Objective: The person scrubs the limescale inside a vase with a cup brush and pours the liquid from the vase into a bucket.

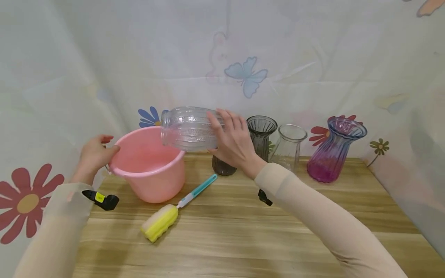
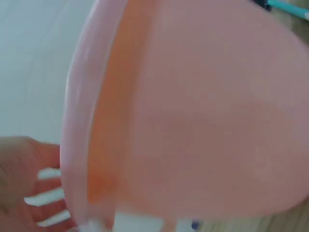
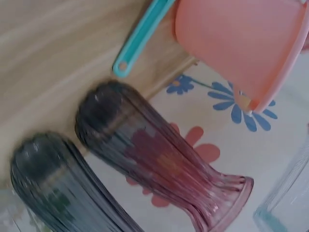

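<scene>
My right hand (image 1: 233, 141) grips a clear ribbed glass vase (image 1: 187, 129) near one end. The vase lies nearly level in the air, its other end over the right rim of a pink bucket (image 1: 156, 177). Part of the glass shows at the right edge of the right wrist view, where the hand itself is out of frame. At the bucket's left rim, my left hand (image 1: 95, 154) has its thumb right at the edge. In the left wrist view, the left hand's spread, fairly straight fingers (image 2: 48, 186) reach to the rim.
A bottle brush (image 1: 161, 222) with a yellow sponge head lies before the bucket. Behind my right hand stand dark ribbed vases (image 1: 261, 133) (image 3: 159, 154). Farther right are a clear vase (image 1: 292, 141) and a blue-purple vase (image 1: 332, 154). A printed curtain (image 1: 295, 46) surrounds the wooden table (image 1: 243, 239).
</scene>
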Demonstrator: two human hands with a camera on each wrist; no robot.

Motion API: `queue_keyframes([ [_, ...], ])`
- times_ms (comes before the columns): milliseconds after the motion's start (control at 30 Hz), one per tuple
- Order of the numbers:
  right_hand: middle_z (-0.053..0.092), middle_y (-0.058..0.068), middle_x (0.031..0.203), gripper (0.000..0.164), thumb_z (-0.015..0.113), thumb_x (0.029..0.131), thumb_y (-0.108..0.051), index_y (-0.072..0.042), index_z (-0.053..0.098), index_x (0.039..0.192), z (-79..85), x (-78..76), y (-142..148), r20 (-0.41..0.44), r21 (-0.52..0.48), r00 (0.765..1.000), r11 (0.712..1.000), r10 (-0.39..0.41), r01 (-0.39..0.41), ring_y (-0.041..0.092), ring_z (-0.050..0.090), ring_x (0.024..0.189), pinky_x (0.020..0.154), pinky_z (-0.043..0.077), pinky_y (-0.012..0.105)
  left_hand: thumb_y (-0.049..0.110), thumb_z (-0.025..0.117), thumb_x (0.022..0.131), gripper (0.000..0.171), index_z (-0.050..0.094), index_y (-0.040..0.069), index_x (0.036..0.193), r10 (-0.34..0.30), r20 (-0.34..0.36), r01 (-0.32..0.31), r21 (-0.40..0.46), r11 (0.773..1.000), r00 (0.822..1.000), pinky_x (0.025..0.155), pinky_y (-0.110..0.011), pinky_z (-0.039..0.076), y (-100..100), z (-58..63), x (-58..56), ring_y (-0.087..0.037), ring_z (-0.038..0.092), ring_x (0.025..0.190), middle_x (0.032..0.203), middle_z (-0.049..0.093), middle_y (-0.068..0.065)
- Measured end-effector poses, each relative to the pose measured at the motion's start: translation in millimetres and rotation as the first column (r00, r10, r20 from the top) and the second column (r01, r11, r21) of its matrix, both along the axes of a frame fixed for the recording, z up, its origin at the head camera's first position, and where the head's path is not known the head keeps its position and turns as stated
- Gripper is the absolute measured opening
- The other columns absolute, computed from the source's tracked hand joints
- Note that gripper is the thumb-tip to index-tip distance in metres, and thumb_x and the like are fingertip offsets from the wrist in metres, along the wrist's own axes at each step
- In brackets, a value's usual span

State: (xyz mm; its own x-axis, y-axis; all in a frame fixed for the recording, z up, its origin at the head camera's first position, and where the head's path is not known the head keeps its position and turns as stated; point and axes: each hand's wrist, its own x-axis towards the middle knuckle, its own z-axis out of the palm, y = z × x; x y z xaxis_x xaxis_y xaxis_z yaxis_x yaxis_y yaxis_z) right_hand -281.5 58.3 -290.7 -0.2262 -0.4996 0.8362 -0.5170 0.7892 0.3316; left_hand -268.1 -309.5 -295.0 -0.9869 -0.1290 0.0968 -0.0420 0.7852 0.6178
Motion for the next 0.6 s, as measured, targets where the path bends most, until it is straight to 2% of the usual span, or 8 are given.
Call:
queue_keyframes([
  [67,0.046,0.019,0.126,0.103,0.079,0.057,-0.05,-0.007,0.029,0.136,-3.1,4.4,1.4,0.046,-0.073,0.997,0.996,0.06,-0.057,0.034,0.048,0.11,0.086,0.043,0.047,0.031,0.052,0.09,0.059,0.036,0.002,0.139,-0.038,-0.11,0.035,-0.026,0.999,0.993,0.089,-0.059,0.042,18.5,5.3,3.2,-0.047,0.039,0.119,0.136,0.038,-0.027],
  [133,0.045,0.018,0.127,0.104,0.079,0.057,-0.048,-0.005,0.028,0.136,-6.7,10.0,2.5,0.114,-0.152,0.986,0.983,0.123,-0.105,0.033,0.048,0.111,0.088,0.043,0.046,0.03,0.058,0.088,0.058,0.039,0.008,0.138,-0.141,-0.225,0.135,-0.042,0.99,0.964,0.09,-0.058,0.041,42.5,9.4,6.7,-0.044,0.04,0.12,0.137,0.04,-0.023],
  [200,0.044,0.017,0.128,0.104,0.079,0.057,-0.046,-0.003,0.027,0.137,-10.8,16.4,2.7,0.195,-0.24,0.963,0.961,0.188,-0.139,0.03,0.048,0.112,0.088,0.045,0.044,0.03,0.064,0.085,0.061,0.04,0.013,0.138,-0.277,-0.298,0.272,-0.061,0.96,0.914,0.094,-0.058,0.038,67.5,12.1,12.0,-0.04,0.041,0.122,0.138,0.042,-0.018],
  [267,0.044,0.016,0.129,0.106,0.079,0.057,-0.047,-0.005,0.025,0.138,-15.8,24.0,2.3,0.287,-0.328,0.924,0.932,0.251,-0.152,0.028,0.048,0.112,0.087,0.046,0.044,0.031,0.068,0.081,0.067,0.037,0.019,0.14,-0.4,-0.335,0.405,-0.06,0.913,0.853,0.097,-0.055,0.036,91.8,12.5,18.4,-0.035,0.042,0.124,0.139,0.043,-0.013],
  [367,0.042,0.012,0.132,0.109,0.08,0.057,-0.046,-0.011,0.021,0.142,-24.0,35.7,1.2,0.436,-0.442,0.835,0.888,0.335,-0.126,0.024,0.048,0.115,0.087,0.047,0.044,0.026,0.071,0.08,0.078,0.027,0.027,0.144,-0.529,-0.35,0.577,0.043,0.816,0.773,0.102,-0.052,0.033,122.5,9.0,27.2,-0.028,0.04,0.129,0.143,0.04,-0.006],
  [433,0.042,0.009,0.133,0.11,0.081,0.058,-0.045,-0.016,0.019,0.143,-30.2,43.2,1.1,0.525,-0.504,0.762,0.86,0.38,-0.082,0.023,0.048,0.115,0.087,0.046,0.045,0.021,0.07,0.081,0.082,0.02,0.031,0.145,-0.575,-0.353,0.653,0.161,0.74,0.738,0.103,-0.051,0.033,137.8,3.4,30.7,-0.026,0.039,0.13,0.145,0.037,-0.003],
  [533,0.042,0.006,0.134,0.108,0.082,0.06,-0.041,-0.022,0.018,0.144,-40.0,51.3,3.1,0.621,-0.575,0.648,0.818,0.44,-0.006,0.022,0.048,0.116,0.09,0.044,0.046,0.014,0.07,0.08,0.084,0.019,0.029,0.145,-0.586,-0.35,0.682,0.334,0.651,0.731,0.099,-0.049,0.038,154.7,-8.5,33.1,-0.028,0.041,0.129,0.144,0.036,-0.005],
  [600,0.043,0.005,0.133,0.106,0.082,0.062,-0.037,-0.023,0.017,0.144,-47.5,55.0,6.5,0.665,-0.608,0.571,0.793,0.481,0.04,0.023,0.049,0.116,0.09,0.044,0.046,0.015,0.07,0.08,0.082,0.02,0.029,0.144,-0.566,-0.332,0.656,0.414,0.631,0.754,0.095,-0.046,0.043,163.1,-18.0,34.4,-0.029,0.043,0.126,0.143,0.037,-0.006],
])
